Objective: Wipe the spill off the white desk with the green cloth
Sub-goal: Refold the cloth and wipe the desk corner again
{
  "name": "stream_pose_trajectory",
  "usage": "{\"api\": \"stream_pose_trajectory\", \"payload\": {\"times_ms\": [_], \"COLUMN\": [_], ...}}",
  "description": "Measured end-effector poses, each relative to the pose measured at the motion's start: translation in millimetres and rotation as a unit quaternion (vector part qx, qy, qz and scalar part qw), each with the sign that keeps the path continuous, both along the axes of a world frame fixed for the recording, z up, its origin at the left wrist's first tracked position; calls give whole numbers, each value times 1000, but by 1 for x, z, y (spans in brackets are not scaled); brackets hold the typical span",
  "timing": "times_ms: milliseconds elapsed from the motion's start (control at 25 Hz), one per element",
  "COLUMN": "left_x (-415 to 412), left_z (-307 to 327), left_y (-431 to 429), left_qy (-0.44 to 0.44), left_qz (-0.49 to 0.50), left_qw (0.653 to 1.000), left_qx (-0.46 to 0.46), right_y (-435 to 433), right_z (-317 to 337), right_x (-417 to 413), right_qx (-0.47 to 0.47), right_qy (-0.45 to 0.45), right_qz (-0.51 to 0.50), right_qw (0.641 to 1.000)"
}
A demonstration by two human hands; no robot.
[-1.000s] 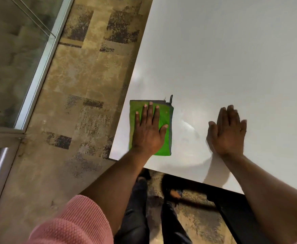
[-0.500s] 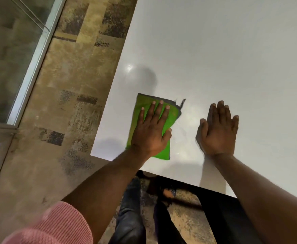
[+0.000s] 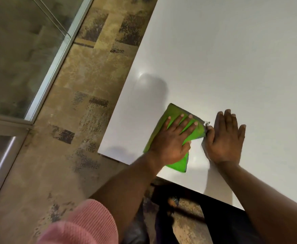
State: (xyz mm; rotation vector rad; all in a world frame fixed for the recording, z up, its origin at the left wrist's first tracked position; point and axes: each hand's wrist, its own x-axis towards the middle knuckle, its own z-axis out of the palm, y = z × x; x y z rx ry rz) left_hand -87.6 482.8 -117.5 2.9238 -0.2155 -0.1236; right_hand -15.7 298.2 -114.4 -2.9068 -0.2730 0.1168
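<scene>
Head view: left hand lies flat with fingers spread, pressing the cloth on the desk near its front left corner. Right hand rests open, palm down, just beside the cloth, gripping nothing. The cloth's far corner may bunch against the right thumb, and a sweep toward the edge could push liquid onto the carpet. The spill itself is hard to make out; only faint sheen shows. Much of the cloth sits hidden under the palm.
</scene>
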Motion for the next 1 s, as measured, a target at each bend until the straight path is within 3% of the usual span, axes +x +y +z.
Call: {"api": "stream_pose_trajectory", "payload": {"times_ms": [200, 360, 440, 560, 680, 800, 1000], "left_x": [93, 118, 103, 70, 86, 127, 154], "left_z": [1, 1, 2, 1, 3, 5, 5], "left_y": [70, 96, 68, 28, 45, 81, 165], "left_qy": [5, 12, 6, 5, 13, 21, 35], "left_qz": [137, 241, 239, 146, 117, 135, 246], "left_qw": [990, 970, 971, 989, 993, 991, 968], "left_qx": [25, 25, 21, 18, 11, 10, 21], "right_y": [-3, -1, -1, -2, 1, -1, -1], "right_z": [-9, -12, -11, -8, -8, -10, -16], "right_x": [-2, 0, 0, 1, 0, -1, 0], "right_qx": [14, 17, 11, 5, 3, -7, -19], "right_qy": [-13, -10, -3, 3, 16, 24, 15], "right_qz": [-8, -13, -13, -12, -17, -25, -22], "right_qw": [1000, 1000, 1000, 1000, 1000, 999, 999]}}
